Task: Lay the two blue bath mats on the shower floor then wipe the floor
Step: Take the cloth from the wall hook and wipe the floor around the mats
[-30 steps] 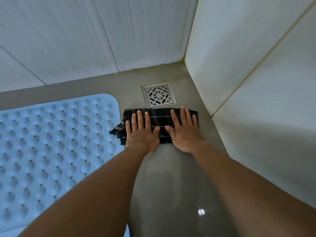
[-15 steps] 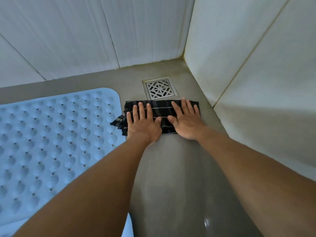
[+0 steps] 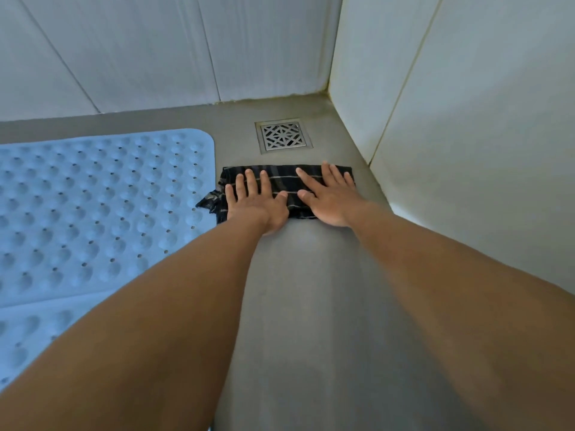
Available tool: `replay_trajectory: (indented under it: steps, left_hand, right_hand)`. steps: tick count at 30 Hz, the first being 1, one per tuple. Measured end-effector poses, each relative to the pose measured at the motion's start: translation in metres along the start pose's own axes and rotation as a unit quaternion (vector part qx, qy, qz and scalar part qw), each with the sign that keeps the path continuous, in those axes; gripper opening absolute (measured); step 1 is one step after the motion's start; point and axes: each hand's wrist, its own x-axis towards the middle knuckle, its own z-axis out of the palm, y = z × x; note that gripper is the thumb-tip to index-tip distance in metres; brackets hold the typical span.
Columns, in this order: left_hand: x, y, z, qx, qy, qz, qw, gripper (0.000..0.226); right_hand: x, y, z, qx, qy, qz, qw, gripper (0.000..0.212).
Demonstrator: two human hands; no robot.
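Observation:
A dark striped cloth lies folded on the grey shower floor, just in front of the square metal drain. My left hand presses flat on the cloth's left half with its fingers spread. My right hand presses flat on the right half the same way. One blue bath mat with round bumps and holes lies on the floor left of the cloth, and its edge touches the cloth's loose corner. A second blue mat lies nearer me at the lower left, partly hidden by my left arm.
White tiled walls close in the floor at the back and on the right and meet in a corner just behind the drain. A strip of bare grey floor runs between the mats and the right wall.
Both hands have drawn the cloth slightly back from the drain towards me. The view has shifted, and the near mat now shows at the lower left.

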Motion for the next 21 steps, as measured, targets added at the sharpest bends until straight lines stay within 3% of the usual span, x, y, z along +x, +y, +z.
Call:
replay_trajectory:
  steps: [21]
  left_hand:
    - [-0.148,0.014,0.050,0.018,-0.009,-0.022,1.000,0.063]
  right_hand:
    - [-0.139,-0.001,0.041,-0.026,-0.027,-0.004,0.999,0.060]
